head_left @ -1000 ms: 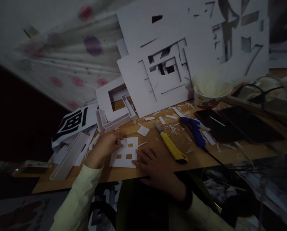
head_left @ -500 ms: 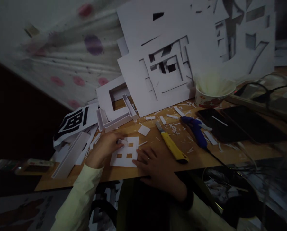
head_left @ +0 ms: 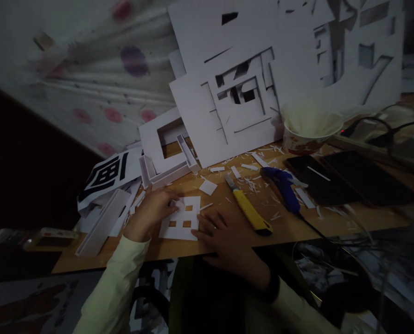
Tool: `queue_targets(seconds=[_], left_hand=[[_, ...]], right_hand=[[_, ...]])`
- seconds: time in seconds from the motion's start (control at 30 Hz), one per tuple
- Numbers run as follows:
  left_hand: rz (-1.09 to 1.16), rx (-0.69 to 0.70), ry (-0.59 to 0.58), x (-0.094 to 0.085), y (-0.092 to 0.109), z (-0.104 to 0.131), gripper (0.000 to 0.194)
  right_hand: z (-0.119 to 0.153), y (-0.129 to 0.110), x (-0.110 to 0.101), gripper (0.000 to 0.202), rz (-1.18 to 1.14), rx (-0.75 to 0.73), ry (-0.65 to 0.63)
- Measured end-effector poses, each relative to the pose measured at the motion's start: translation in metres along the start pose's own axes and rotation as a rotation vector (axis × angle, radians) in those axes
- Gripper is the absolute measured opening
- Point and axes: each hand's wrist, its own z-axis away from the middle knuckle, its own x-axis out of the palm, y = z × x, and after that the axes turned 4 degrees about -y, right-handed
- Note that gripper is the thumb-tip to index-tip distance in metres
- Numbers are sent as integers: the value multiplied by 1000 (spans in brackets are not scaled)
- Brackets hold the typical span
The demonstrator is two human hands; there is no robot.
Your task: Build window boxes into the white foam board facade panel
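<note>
White card [head_left: 179, 217], flat, squarish, apparently three holes [head_left: 187, 224]

A flowered cloth [head_left: 98, 76], a cup [head_left: 302, 143] and phone-like slabs lie around me.
Far right, I have the patterned cup packed with pale sticks [head_left: 307, 113]; nearer than it, a left slab [head_left: 313, 190] and a right slab [head_left: 372, 178] lie side by side, both dark, with a thin white strip [head_left: 318, 173] across the left one. At the right edge I see tangled cables [head_left: 373, 134], and far left the cloth shows pink and purple blooms.
</note>
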Motion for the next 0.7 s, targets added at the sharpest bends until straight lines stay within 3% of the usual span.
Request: queue_targets(seconds=[0.7], left_hand=[[-6, 0, -29, -1, 2, 1, 23]], right_hand=[[1, -1, -3, 73, -4, -5, -5]])
